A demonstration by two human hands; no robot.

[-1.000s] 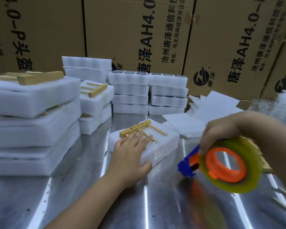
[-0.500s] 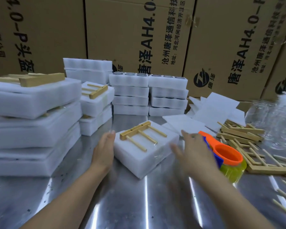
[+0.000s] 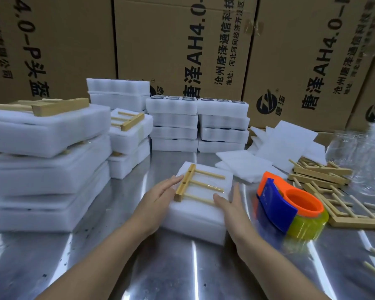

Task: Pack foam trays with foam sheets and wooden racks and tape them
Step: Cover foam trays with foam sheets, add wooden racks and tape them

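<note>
Right hand [image 3: 232,211] let go of the tape dispenser [image 3: 290,208], which went from mid-air to lying on the table [image 3: 182,267], right of the foam tray [image 3: 195,215]. Left hand [image 3: 158,195] came off the tray top. Both hands moved flat against the tray's sides. Tray got turned; the wooden rack [image 3: 195,185] bar ended up on its left.

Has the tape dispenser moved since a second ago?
Yes. The tape dispenser left the grip of the right hand and came down onto the metal table; it now lies just left of the loose wooden rack pile.
</note>
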